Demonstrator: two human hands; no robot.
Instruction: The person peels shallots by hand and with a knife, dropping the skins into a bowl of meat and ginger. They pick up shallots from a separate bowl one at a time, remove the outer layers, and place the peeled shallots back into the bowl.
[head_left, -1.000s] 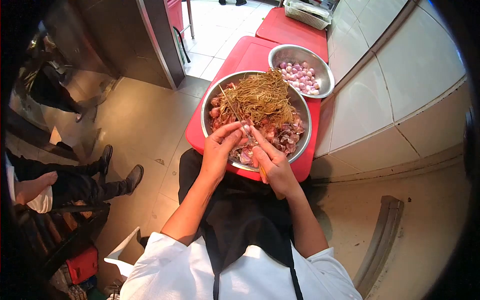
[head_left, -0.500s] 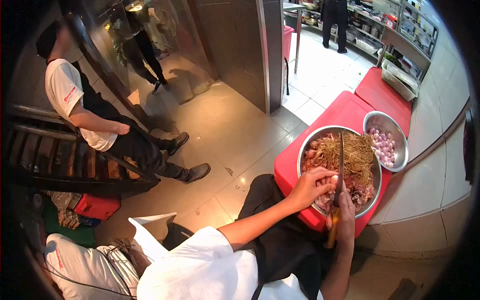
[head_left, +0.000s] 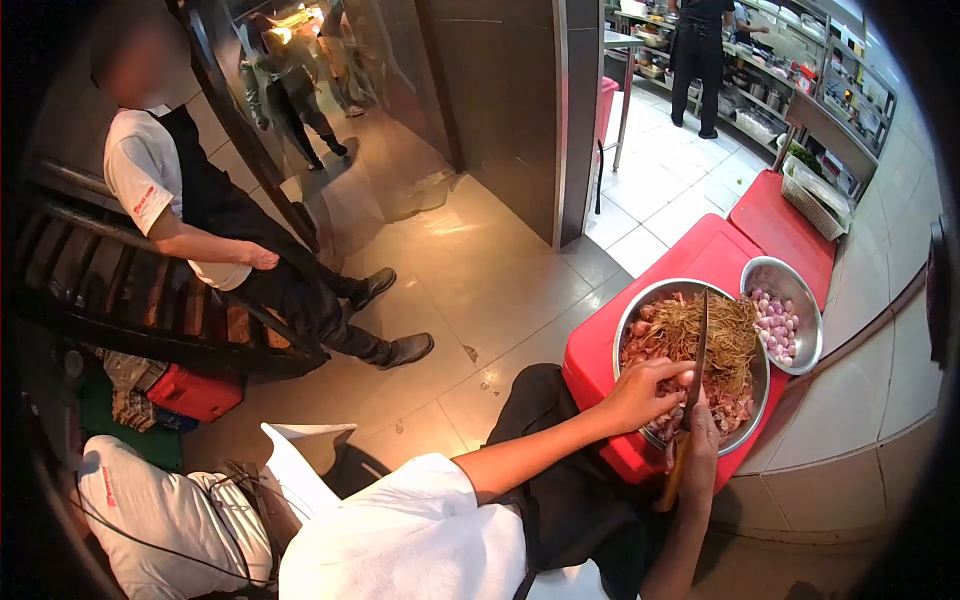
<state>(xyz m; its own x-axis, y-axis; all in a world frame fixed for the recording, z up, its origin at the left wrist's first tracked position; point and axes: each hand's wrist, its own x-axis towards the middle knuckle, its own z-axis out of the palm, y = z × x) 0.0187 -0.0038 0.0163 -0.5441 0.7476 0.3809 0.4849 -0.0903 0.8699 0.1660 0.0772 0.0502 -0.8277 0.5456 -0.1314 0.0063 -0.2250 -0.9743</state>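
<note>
My left hand (head_left: 642, 396) pinches a small pale shallot (head_left: 686, 378) between thumb and fingers above a large metal bowl (head_left: 617, 342). My right hand (head_left: 701, 448) is wrapped round the yellowish handle of a knife (head_left: 701, 345), whose long blade points away from me beside the shallot. Inside the large bowl lie reddish unpeeled shallots (head_left: 645, 345), loose skins and a heap of dry, straw-like roots (head_left: 710, 325). A smaller metal bowl (head_left: 810, 352) next to it contains peeled pink-purple shallots (head_left: 775, 322).
Both bowls rest on a red cooler-like box (head_left: 600, 375), close to the tiled wall (head_left: 840, 430) at right. Behind it, a second red box (head_left: 790, 225) bears a white basket (head_left: 815, 205). A person (head_left: 190, 220) leans by the stair-like slats at left; another stands in the kitchen (head_left: 697, 60).
The view has shifted, so the surroundings sit lower and further right. My hands stay over the large bowl, with the knife and shallot still held close together.
</note>
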